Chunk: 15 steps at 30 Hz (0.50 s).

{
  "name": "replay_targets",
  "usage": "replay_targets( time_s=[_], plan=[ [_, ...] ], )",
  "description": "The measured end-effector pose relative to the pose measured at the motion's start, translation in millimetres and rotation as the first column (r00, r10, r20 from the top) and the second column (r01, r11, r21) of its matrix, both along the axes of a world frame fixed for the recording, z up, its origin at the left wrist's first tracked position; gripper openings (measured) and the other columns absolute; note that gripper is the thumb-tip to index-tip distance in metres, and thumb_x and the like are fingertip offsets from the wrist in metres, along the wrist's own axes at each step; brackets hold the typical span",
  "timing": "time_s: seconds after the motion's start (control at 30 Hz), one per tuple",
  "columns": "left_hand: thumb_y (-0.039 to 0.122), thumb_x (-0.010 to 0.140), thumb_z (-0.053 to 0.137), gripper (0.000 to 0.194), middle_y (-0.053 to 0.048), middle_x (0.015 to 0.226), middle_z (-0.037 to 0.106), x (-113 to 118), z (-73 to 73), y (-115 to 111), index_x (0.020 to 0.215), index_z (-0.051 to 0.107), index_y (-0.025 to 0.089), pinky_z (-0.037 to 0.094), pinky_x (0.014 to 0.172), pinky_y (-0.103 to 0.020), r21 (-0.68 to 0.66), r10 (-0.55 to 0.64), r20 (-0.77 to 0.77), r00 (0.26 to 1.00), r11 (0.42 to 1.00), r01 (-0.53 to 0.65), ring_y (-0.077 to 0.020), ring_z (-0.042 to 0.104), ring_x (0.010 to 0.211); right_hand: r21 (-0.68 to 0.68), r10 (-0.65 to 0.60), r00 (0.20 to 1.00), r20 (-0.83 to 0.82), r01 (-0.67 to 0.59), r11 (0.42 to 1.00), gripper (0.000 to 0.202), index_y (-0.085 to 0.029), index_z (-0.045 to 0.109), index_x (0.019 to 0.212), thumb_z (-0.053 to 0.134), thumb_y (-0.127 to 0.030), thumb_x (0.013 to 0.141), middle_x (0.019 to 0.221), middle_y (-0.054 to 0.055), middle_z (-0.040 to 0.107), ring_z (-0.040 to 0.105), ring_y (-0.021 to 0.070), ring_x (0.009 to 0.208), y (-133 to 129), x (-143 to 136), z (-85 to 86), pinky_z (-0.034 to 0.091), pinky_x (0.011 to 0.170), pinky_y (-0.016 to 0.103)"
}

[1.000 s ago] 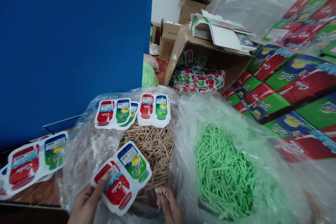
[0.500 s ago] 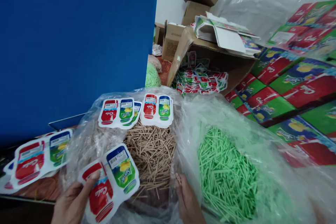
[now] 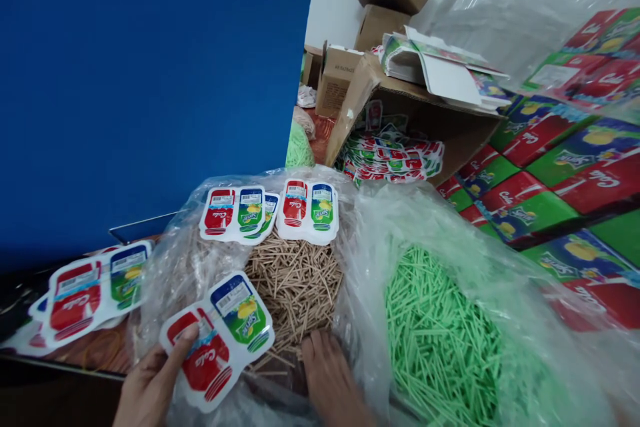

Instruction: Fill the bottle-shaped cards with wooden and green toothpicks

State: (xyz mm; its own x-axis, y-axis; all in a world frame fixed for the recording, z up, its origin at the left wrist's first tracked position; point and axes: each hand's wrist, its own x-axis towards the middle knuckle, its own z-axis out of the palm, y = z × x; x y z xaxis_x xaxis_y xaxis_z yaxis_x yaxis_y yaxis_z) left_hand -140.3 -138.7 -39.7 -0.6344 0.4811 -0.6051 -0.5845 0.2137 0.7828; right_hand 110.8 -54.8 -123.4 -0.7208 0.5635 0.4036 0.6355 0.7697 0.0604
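In my left hand [image 3: 157, 370] is a flat white twin card [image 3: 213, 340] printed with a red Cola jar and a blue-green Sprite jar, the thumb pressed on its red side. My right hand [image 3: 330, 373] reaches down at the near edge of a heap of thin brown sticks [image 3: 297, 280], its bent fingers close together; the fingertips and anything in them are hidden. A clear plastic bag [image 3: 175, 253] surrounds the brown sticks. On the heap's far side lie matching cards [image 3: 220, 213] and a further card stack [image 3: 307, 212].
To the right, another plastic bag holds green sticks [image 3: 440, 333]. More twin cards [image 3: 85, 293] lie at left. A cardboard box [image 3: 350, 103] behind contains many cards [image 3: 390, 157]. Printed cartons [image 3: 530, 207] are stacked at right; a blue panel [image 3: 150, 67] rises at left.
My right hand has moved from the bag's right side leftward onto the brown sticks, turning its back upward. My left hand still holds the card. The whole view has shifted slightly.
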Motion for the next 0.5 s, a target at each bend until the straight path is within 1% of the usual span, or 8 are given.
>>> replay_targets(
  time_s=[0.17, 0.23, 0.27, 0.3, 0.33, 0.4, 0.47, 0.5],
  plan=[
    [0.025, 0.04, 0.089, 0.056, 0.001, 0.075, 0.078, -1.9, 14.0, 2.0, 0.091, 0.066, 0.019, 0.062, 0.055, -0.029, -0.016, -0.007, 0.024, 1.0, 1.0, 0.007, -0.0279, 0.073, 0.067, 0.063, 0.063, 0.998, -0.007, -0.063, 0.996, 0.043, -0.008, 0.056, 0.113, 0.03, 0.001, 0.079, 0.108, 0.017, 0.067, 0.062, 0.0243, 0.101, 4.9, -4.3, 8.8, 0.051, 0.082, 0.035],
    [0.026, 0.037, 0.09, 0.057, 0.001, 0.078, 0.078, -1.6, 21.4, 2.1, 0.089, 0.067, 0.019, 0.062, 0.054, -0.028, -0.009, 0.045, 0.037, 0.998, 0.999, -0.045, -0.027, 0.073, 0.066, -0.047, 0.07, 0.996, -0.06, -0.073, 0.996, 0.044, -0.008, 0.058, 0.109, 0.032, 0.003, 0.075, 0.106, 0.019, 0.068, 0.064, 0.0261, 0.1, 5.3, -3.3, 11.4, 0.052, 0.081, 0.037],
    [0.024, 0.034, 0.09, 0.058, 0.002, 0.079, 0.078, -1.2, 24.7, 1.6, 0.088, 0.068, 0.02, 0.061, 0.054, -0.027, -0.004, 0.067, 0.04, 0.997, 0.998, -0.067, -0.0266, 0.073, 0.066, -0.168, 0.046, 0.994, -0.096, -0.062, 0.984, 0.043, -0.009, 0.059, 0.107, 0.034, 0.003, 0.073, 0.103, 0.018, 0.069, 0.065, 0.0265, 0.098, 5.2, -1.8, 13.6, 0.052, 0.081, 0.037],
    [0.022, 0.031, 0.091, 0.059, 0.002, 0.079, 0.078, -0.4, 27.5, 0.7, 0.086, 0.069, 0.02, 0.061, 0.054, -0.027, -0.005, 0.079, 0.053, 0.995, 0.997, -0.079, -0.0265, 0.073, 0.066, -0.329, 0.031, 0.991, -0.13, -0.072, 0.941, 0.043, -0.011, 0.059, 0.106, 0.036, 0.002, 0.072, 0.101, 0.017, 0.069, 0.066, 0.0259, 0.096, 4.8, 0.3, 16.6, 0.053, 0.08, 0.035],
    [0.02, 0.029, 0.091, 0.058, 0.002, 0.076, 0.078, 1.1, 29.9, -0.3, 0.082, 0.069, 0.02, 0.061, 0.053, -0.027, -0.015, 0.083, 0.07, 0.994, 0.997, -0.082, -0.0267, 0.073, 0.065, -0.505, 0.009, 0.986, -0.166, -0.093, 0.858, 0.043, -0.012, 0.058, 0.108, 0.037, 0.0, 0.073, 0.101, 0.015, 0.07, 0.066, 0.0246, 0.096, 4.3, 3.1, 20.1, 0.053, 0.08, 0.033],
    [0.019, 0.029, 0.091, 0.05, 0.0, 0.068, 0.077, 6.6, 33.2, -1.4, 0.075, 0.071, 0.018, 0.06, 0.052, -0.029, -0.028, 0.044, 0.115, 0.992, 0.999, -0.041, -0.0276, 0.072, 0.062, -0.771, -0.073, 0.965, -0.254, -0.156, 0.618, 0.043, -0.014, 0.053, 0.12, 0.038, -0.007, 0.08, 0.109, 0.013, 0.069, 0.065, 0.0215, 0.101, 3.5, 10.2, 26.7, 0.051, 0.084, 0.03],
    [0.025, 0.037, 0.09, 0.038, -0.001, 0.06, 0.075, 15.3, 34.4, 1.2, 0.069, 0.072, 0.016, 0.059, 0.05, -0.031, -0.011, -0.051, 0.124, 0.991, 0.999, 0.053, -0.027, 0.071, 0.055, -0.869, -0.227, 0.917, -0.329, -0.199, 0.454, 0.041, -0.015, 0.05, 0.127, 0.035, -0.018, 0.089, 0.117, 0.012, 0.065, 0.061, 0.0205, 0.108, 3.9, 17.4, 30.1, 0.048, 0.091, 0.03],
    [0.029, 0.042, 0.089, 0.034, -0.001, 0.057, 0.074, 20.0, 34.2, 4.3, 0.068, 0.072, 0.015, 0.058, 0.05, -0.03, 0.005, -0.114, 0.099, 0.988, 0.993, 0.114, -0.0258, 0.07, 0.052, -0.893, -0.302, 0.892, -0.337, -0.2, 0.404, 0.04, -0.015, 0.051, 0.126, 0.034, -0.024, 0.091, 0.119, 0.012, 0.065, 0.06, 0.0209, 0.111, 5.0, 20.2, 30.2, 0.046, 0.094, 0.032]
  ],
)
